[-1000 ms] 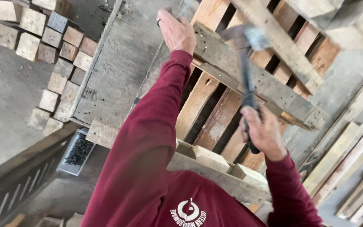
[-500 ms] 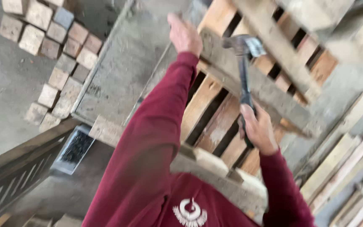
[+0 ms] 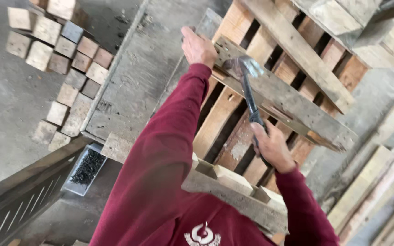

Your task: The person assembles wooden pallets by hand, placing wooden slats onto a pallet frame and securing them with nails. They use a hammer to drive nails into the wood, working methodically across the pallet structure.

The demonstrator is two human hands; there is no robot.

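While right hand fingers wrap the hammer and left hand fingers grip the plank end, a glancing swing could hit that hand.

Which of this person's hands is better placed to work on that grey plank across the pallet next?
Probably the right hand: it grips the hammer, whose head lies against the grey plank. The left hand is on the plank's end, seemingly steadying it, and holds no tool.
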